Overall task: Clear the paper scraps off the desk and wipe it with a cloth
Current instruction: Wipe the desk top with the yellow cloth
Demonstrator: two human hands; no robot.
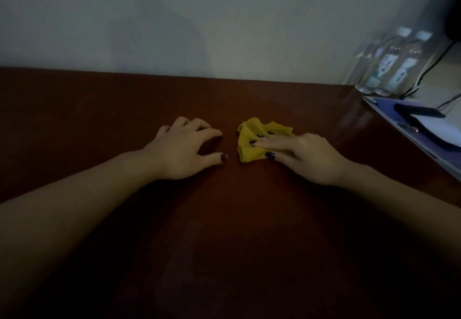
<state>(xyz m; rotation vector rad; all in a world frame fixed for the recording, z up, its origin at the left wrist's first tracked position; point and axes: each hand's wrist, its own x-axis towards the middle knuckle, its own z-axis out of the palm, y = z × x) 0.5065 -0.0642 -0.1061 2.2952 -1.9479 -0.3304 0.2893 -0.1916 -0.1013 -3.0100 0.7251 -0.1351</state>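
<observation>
Entry, step in hand: wiping the desk (224, 231) with the yellow cloth (252, 134). I see no paper scraps in this view, so from my remote seat I judge the clearing done. Method, as I would have it run: press flat and evenly through the right hand (311, 156), draw the cloth in long overlapping passes, and spread it first, since a bunched wad touches little of the surface. I would steer short of the bottles (389, 66) and the folder (424, 129) at the right edge (the bottles look easy to knock over). Right hand: fingers (268, 141) straight and close together, laid on top of the cloth, with the thumb at its near edge; it presses and does not clutch. Left hand (185, 147): just beside the cloth but apart from it, fingers loosely curled with tips on the wood, holding nothing that I can see. Cloth: mustard yellow, small, crumpled into soft folds, lying mid-desk between the hands, partly under the right fingers. The light is too dim to show its weave or any damp.
</observation>
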